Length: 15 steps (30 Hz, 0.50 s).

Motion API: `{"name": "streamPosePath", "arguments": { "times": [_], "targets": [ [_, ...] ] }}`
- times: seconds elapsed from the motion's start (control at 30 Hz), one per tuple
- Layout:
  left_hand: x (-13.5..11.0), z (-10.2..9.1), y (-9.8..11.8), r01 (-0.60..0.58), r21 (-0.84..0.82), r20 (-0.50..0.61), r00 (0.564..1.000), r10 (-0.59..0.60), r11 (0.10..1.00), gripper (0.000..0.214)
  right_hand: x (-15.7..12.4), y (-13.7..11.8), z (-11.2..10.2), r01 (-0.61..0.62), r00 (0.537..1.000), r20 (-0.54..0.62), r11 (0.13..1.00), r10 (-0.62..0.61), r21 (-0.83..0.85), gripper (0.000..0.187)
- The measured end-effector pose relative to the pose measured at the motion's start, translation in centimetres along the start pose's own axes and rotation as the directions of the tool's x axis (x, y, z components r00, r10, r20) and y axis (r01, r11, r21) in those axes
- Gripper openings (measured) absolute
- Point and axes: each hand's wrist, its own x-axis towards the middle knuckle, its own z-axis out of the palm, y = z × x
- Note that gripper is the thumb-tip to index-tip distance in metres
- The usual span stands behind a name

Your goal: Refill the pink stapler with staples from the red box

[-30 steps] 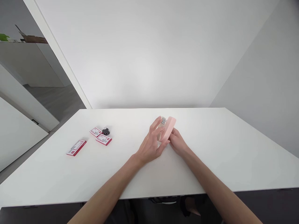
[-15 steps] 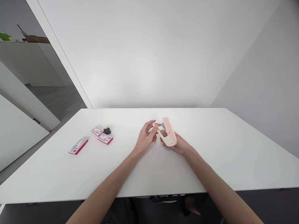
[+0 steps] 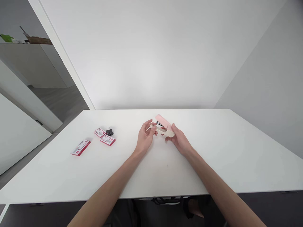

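Between my two hands is a pink and cream stapler (image 3: 167, 125), its pink top lifted away from the cream base so that it gapes toward the left. The fingers of my left hand (image 3: 146, 135) pinch the free end of the cream base. My right hand (image 3: 179, 137) is closed around the hinge end, thumb along the pink top. Dark metal shows in the gap under the pink top. Some of my right fingers are hidden behind the stapler.
On the white table (image 3: 132, 176) to the left lie a red and white box (image 3: 80, 147), two more such boxes (image 3: 107, 139) touching each other, and a small black object (image 3: 109, 131) beside them. A white wall (image 3: 151, 63) rises behind the table's far edge.
The stapler has turned from upright toward level, its pink top swinging left. My right hand has shifted up at the hinge end, and my left hand has moved slightly left with the base.
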Motion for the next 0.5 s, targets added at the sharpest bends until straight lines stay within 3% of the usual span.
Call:
{"name": "streamPosePath", "arguments": {
  "times": [0.23,0.37,0.5],
  "targets": [
    [-0.61,0.76,-0.55,0.01,0.114,0.083,0.996,-0.019,0.993,0.032,-0.21,0.7,-0.15,0.049,0.974,-0.203,0.964,-0.104,-0.261,0.05],
    [-0.89,0.89,-0.47,0.04,0.254,0.115,0.991,-0.071,0.966,0.023,-0.29,0.73,-0.45,0.039,0.982,-0.165,0.954,-0.092,-0.298,0.047],
    [-0.74,0.6,-0.38,-0.048,0.426,0.105,0.994,0.004,0.903,0.023,-0.27,0.9,-0.55,0.061,0.991,-0.094,0.948,-0.095,-0.311,0.044]
  ]
}}
